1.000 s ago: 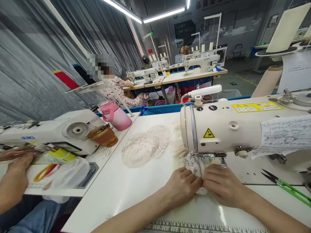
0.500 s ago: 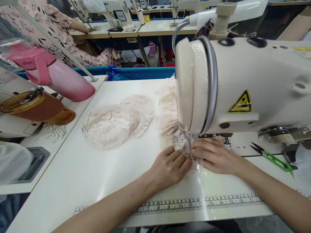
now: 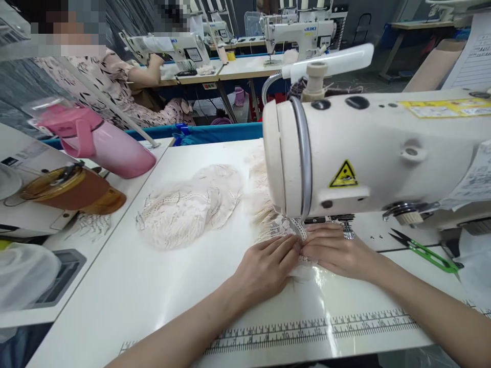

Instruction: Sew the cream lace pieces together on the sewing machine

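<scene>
A cream lace fabric with fringed edges [image 3: 279, 226] runs under the head of a white sewing machine [image 3: 368, 153]. My left hand [image 3: 268, 261] is closed with its fingers bent on the near edge of this lace. Beside it, almost touching, my right hand [image 3: 341, 251] grips the lace with its fingers held together, just below the needle area. The machine head and my fingers hide the needle and part of the lace. To the left lies another crumpled piece of cream fringed lace [image 3: 184, 209], apart from both hands.
Green thread snips [image 3: 427, 253] lie right of my right hand. A printed ruler scale [image 3: 287, 333] runs along the table's front edge. Leftward are a pink tumbler [image 3: 111, 148] and an amber cup [image 3: 76, 189]. A co-worker [image 3: 115, 76] sits at another machine beyond a blue cloth trough [image 3: 218, 134].
The view has tilted up and shifted, showing more of the room behind. My left fingers have moved closer to the right ones on the lace. The co-worker's arm is raised higher.
</scene>
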{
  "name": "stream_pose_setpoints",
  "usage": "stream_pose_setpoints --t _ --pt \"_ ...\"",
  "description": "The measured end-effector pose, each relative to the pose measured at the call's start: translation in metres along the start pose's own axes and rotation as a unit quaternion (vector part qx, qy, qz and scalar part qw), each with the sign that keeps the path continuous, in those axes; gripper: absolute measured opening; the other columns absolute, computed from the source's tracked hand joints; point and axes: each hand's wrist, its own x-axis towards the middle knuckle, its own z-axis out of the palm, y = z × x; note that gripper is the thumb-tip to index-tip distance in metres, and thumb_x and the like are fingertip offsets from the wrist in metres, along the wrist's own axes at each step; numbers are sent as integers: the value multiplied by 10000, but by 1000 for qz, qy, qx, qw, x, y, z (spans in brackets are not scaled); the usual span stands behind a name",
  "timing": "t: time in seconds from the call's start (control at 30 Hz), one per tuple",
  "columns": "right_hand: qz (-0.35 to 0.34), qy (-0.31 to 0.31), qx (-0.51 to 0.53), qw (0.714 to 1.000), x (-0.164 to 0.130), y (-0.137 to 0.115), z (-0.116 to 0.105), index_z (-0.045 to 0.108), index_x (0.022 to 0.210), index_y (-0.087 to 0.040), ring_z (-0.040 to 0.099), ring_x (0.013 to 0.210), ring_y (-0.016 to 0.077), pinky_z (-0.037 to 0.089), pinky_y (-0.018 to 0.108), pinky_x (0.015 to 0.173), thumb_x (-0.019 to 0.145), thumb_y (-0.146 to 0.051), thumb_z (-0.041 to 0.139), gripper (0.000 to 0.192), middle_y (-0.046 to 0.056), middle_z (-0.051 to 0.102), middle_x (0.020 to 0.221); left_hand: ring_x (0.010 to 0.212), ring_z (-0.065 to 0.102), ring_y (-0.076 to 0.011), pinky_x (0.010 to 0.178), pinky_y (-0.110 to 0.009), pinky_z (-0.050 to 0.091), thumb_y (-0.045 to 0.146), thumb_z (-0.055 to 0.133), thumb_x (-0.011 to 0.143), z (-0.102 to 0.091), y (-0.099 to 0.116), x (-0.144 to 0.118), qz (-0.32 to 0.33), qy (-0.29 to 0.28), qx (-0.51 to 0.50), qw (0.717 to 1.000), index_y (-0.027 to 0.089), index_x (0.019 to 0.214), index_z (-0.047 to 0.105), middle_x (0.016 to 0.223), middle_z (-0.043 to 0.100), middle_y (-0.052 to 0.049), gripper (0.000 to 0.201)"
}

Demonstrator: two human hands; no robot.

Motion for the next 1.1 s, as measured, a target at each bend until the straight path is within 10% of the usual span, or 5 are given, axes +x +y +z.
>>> stream_pose_setpoints --t 1.1 --pt "-17 29 -103 994 2 -3 -2 633 929 -177 644 814 123 482 258 648 883 -97 505 158 -9 717 843 1109 620 -210 914 -320 550 72 457 804 7 2 1 -46 12 -10 999 133 907 564 1127 672 -121 161"
